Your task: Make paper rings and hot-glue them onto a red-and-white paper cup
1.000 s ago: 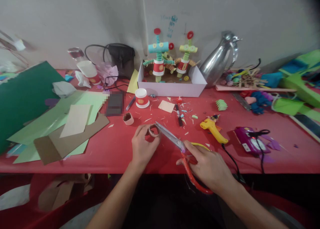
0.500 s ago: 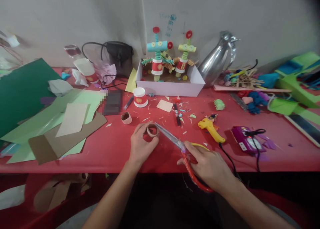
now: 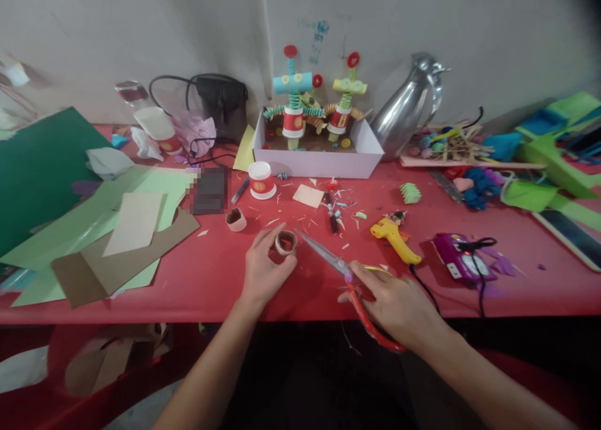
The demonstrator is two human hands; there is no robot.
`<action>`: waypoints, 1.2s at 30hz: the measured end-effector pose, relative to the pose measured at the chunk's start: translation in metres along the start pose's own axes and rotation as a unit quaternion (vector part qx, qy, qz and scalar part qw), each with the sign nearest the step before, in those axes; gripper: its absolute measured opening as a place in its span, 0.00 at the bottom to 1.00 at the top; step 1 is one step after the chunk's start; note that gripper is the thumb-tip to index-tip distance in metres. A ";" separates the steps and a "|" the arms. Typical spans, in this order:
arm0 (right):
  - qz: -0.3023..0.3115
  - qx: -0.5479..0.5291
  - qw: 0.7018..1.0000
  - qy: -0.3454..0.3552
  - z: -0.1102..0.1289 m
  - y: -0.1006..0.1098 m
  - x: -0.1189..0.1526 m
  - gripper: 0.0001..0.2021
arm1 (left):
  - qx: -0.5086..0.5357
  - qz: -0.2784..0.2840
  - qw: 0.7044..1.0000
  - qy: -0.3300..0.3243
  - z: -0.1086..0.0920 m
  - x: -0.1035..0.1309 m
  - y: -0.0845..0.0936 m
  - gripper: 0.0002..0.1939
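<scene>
Between the thumb and fingers of my left hand (image 3: 266, 268) is a short cardboard tube (image 3: 284, 243), its round opening facing up. My right hand (image 3: 398, 305) grips a large pair of scissors (image 3: 328, 255) with red handles, its fingers in the loops. The blades look nearly together, and their tips point at the tube with a small gap between. A second short tube piece (image 3: 235, 220) stands on the table beyond my left hand. Behind it is an upturned red and white paper cup (image 3: 261, 181).
A yellow glue gun (image 3: 395, 241) and a purple box with a cord (image 3: 460, 258) lie to the right. At the back, a white box (image 3: 319, 164) holds paper figures beside a steel jug (image 3: 408, 107). Green and brown sheets (image 3: 126, 248) cover the left. Paper scraps litter the middle.
The scissors have drawn back slightly to the right, so their tips are now apart from the tube. My left hand still holds the tube in nearly the same place.
</scene>
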State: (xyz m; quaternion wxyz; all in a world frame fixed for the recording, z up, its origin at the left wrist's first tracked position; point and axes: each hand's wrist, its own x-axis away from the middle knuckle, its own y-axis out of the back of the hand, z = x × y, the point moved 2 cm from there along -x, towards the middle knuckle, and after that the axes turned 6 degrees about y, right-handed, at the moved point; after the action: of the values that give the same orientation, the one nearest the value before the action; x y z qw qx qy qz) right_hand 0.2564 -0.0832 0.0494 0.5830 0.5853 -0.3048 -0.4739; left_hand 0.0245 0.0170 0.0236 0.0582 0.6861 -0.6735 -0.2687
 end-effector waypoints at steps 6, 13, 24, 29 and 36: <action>-0.007 -0.054 0.990 -0.131 -0.018 -0.015 -0.008 0.22 | -0.106 -0.024 0.992 0.071 0.007 -0.002 -0.007 0.34; 0.020 -0.005 0.989 -0.144 -0.018 -0.033 -0.010 0.20 | -0.102 -0.008 0.992 0.074 0.016 0.007 0.005 0.37; 0.001 0.044 0.990 -0.133 -0.016 -0.035 -0.009 0.20 | -0.066 0.079 0.994 0.048 0.012 -0.001 0.007 0.22; -0.005 0.040 0.990 -0.133 -0.019 -0.037 -0.008 0.22 | -0.127 0.013 0.990 0.056 0.008 0.007 0.006 0.31; 0.021 0.006 0.988 -0.155 -0.018 -0.034 -0.009 0.24 | -0.072 0.099 0.992 0.035 0.007 -0.003 0.004 0.24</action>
State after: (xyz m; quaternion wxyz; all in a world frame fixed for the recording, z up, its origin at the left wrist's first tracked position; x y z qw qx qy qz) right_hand 0.2629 -0.0631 0.0160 0.5352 0.5018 -0.4063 -0.5447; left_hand 0.0183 0.0217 0.0202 0.1576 0.6194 -0.7143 -0.2851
